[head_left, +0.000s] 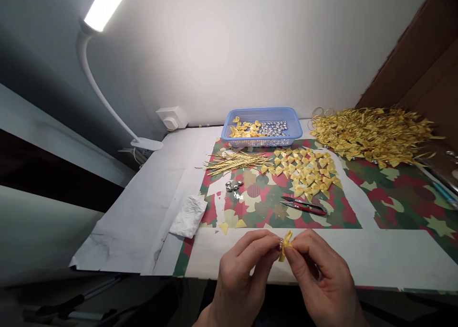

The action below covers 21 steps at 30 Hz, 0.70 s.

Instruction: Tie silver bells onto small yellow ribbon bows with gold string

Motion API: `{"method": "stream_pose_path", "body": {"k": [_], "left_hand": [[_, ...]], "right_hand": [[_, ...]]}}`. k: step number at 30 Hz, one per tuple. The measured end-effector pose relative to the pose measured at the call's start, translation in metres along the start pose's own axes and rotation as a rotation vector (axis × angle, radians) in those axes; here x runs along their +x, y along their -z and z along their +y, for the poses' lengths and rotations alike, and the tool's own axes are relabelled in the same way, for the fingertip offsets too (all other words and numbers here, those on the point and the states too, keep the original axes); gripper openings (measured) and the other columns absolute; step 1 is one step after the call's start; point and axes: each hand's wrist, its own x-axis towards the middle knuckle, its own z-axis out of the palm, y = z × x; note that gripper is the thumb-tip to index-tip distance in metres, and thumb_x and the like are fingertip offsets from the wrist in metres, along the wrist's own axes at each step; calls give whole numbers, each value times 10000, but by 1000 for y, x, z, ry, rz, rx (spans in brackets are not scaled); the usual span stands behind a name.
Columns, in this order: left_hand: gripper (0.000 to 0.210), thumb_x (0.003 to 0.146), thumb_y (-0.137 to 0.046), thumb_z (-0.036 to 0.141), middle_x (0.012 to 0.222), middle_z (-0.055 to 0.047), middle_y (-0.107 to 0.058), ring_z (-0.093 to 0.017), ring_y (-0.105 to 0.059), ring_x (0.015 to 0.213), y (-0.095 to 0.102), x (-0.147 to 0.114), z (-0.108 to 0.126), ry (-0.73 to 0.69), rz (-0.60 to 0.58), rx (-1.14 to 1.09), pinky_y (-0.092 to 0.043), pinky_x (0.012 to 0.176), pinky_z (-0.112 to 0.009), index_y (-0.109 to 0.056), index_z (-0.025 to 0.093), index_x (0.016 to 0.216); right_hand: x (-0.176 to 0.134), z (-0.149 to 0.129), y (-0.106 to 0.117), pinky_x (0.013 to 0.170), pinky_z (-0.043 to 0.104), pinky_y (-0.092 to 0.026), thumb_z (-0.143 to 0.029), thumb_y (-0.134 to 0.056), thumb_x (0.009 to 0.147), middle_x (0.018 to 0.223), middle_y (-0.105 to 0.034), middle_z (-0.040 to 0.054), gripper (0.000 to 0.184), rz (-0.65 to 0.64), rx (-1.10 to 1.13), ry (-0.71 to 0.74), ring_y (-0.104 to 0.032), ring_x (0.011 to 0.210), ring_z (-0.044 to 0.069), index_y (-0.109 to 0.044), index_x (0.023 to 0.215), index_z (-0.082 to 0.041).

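My left hand [245, 265] pinches a small silver bell [281, 244] between thumb and fingers, partly hidden by the fingertips. Against it, my right hand [322, 269] grips a yellow ribbon bow [286, 247], seen nearly edge-on. Both hands meet just above the table's front edge. Beyond them lie black-and-red thread snips [304, 205], many yellow bows [311, 172] laid out, a bundle of thin gold cords [238, 163] and several loose silver bells [233, 186]. Two yellow ribbon scraps [232, 226] lie nearer my left hand.
A blue plastic basket [263, 142] at the wall holds more bows and silver bells. A large heap of gold cords and bows [372, 133] fills the back right. Crumpled tissue [189, 216] sits at the left, and a lit desk lamp [102, 90] stands behind it.
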Motion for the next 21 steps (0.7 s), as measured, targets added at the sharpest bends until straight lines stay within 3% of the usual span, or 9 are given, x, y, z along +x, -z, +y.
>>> {"method": "stream_pose_path", "body": {"k": [2, 4, 7, 9, 13, 16, 21], "left_hand": [[265, 909, -605, 80, 1032, -51, -690, -163, -683, 900, 1, -1, 3, 118, -5, -131, -559, 765, -214, -707, 243, 1092], [168, 927, -628, 210, 1042, -50, -687, -164, -680, 888, 2, -1, 7, 349, -24, -334, -560, 755, -219, -730, 241, 1056], [154, 881, -704, 335, 882, -23, -704, -126, -661, 778, 1, -1, 9, 725, -65, -657, -546, 746, -203, -753, 211, 958], [166, 817, -776, 330, 806, -7, -703, -110, -644, 743, -2, 0, 6, 851, -67, -775, -529, 736, -187, -754, 192, 905], [154, 812, -780, 280, 919, -22, -720, -139, -657, 859, -6, 3, -5, 797, -3, -594, -517, 802, -206, -741, 190, 930], [124, 883, -689, 258, 1010, -51, -705, -190, -665, 963, -3, 2, -9, 658, 9, -399, -524, 869, -266, -712, 196, 988], [171, 920, -592, 165, 1140, -103, -674, -248, -620, 1115, 0, -7, -4, 310, -229, -196, -513, 961, -342, -684, 203, 1059]], "right_hand": [[-1, -3, -1, 548, 236, -361, -153, -527, 954, 724, -517, -13, 164, -1, -2, 34, -473, 610, 115, -593, 813, -203], [-2, -6, 0, 580, 237, -401, -149, -515, 952, 787, -560, 8, 149, -16, 41, 66, -531, 665, 127, -627, 870, -204], [-2, -7, 6, 616, 240, -442, -154, -500, 956, 841, -596, 24, 179, -33, 89, 70, -586, 725, 144, -663, 915, -217], [2, -2, 10, 602, 233, -440, -171, -517, 955, 822, -606, 19, 183, -44, 88, 20, -588, 713, 143, -681, 900, -229], [15, 14, 13, 630, 234, -447, -239, -586, 938, 837, -631, 34, 147, -78, 157, -188, -595, 760, 161, -717, 874, -223], [23, 21, 11, 568, 231, -417, -279, -578, 960, 778, -582, 12, 153, -67, 236, -287, -530, 627, 118, -714, 934, -213], [42, 4, 16, 528, 230, -433, -389, -516, 997, 641, -467, -31, 245, -51, 479, -367, -485, 554, 98, -682, 1051, -218]]}}
